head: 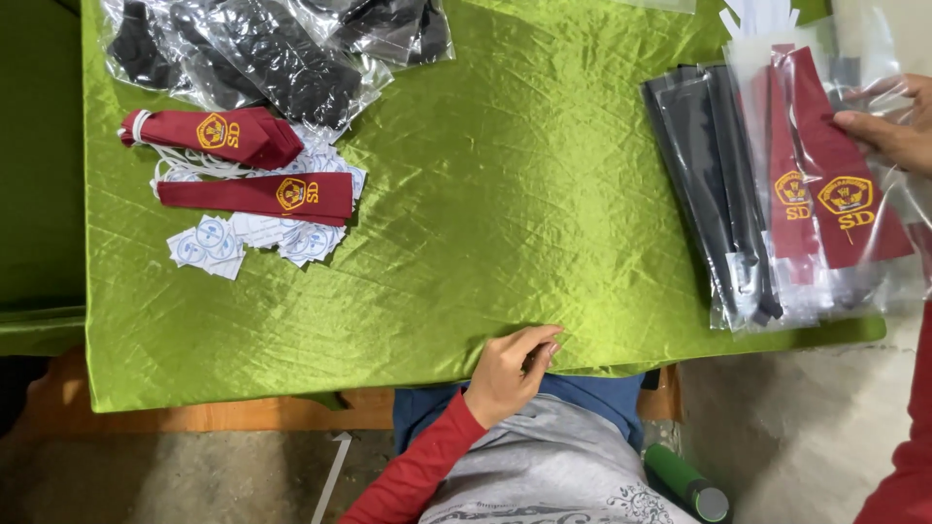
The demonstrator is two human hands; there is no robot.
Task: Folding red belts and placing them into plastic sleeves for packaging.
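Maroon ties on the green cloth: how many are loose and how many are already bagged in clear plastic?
Loose maroon ties: 2, upper one and lower one, at left.
Bagged maroon ties: 2, left one and one under the right hand.
Total: 4

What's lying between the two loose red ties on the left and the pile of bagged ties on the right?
Nothing: in the head view only bare, wrinkled green cloth separates the loose red ties from the bagged pile.

loose maroon ties [254, 165]: 2 | bagged maroon ties [833, 184]: 2 | green bottle [687, 481]: 1
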